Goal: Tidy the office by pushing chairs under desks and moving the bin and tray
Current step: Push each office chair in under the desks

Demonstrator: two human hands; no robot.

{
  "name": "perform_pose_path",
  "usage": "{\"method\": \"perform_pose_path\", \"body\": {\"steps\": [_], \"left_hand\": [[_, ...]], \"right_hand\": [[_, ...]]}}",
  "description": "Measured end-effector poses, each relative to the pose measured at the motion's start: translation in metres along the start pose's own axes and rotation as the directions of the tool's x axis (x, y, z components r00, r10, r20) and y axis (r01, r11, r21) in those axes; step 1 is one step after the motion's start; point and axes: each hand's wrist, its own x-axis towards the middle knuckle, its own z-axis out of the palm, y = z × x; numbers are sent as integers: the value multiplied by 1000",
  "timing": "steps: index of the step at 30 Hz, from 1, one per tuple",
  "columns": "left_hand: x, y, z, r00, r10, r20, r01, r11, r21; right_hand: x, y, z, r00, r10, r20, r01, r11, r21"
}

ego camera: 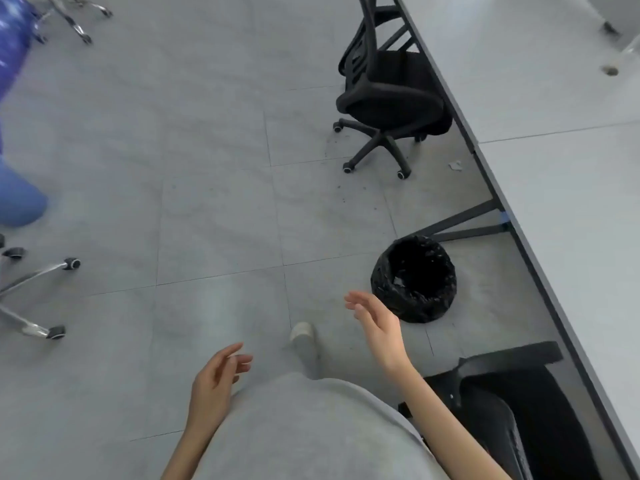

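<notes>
The right hand (377, 327) is empty, fingers loosely spread; the left hand (216, 386) hangs relaxed, holding nothing. Just beyond the right fingertips the bin (414, 278) stands upright on the grey tiled floor (214, 209), its black-lined mouth facing up, beside the desk leg (464, 223). Farther ahead, a black chair (388, 98) has its seat partly under the long grey desk (568, 202), back toward the open floor. Below the right forearm, another black chair (519, 393) sits against the desk edge.
</notes>
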Motion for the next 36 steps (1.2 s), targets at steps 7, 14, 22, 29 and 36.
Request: {"method": "perform_pose_path", "body": {"steps": [7, 14, 22, 29, 36], "left_hand": [[140, 119, -2, 992, 129, 12, -128, 990, -60], [296, 227, 26, 959, 259, 111, -247, 963, -110], [433, 279, 34, 992, 116, -58, -120, 989, -83], [529, 307, 21, 980, -40, -194, 21, 995, -98], [720, 379, 2, 992, 10, -129, -20, 997, -77]], "right_hand": [[93, -35, 7, 998, 48, 45, -42, 990, -133], [216, -62, -14, 999, 52, -12, -53, 989, -141], [477, -181, -12, 992, -101, 78, 110, 987, -120], [653, -286, 20, 957, -216, 193, 238, 966, -97], [795, -309, 54, 986, -98, 136, 121, 979, -167]]}}
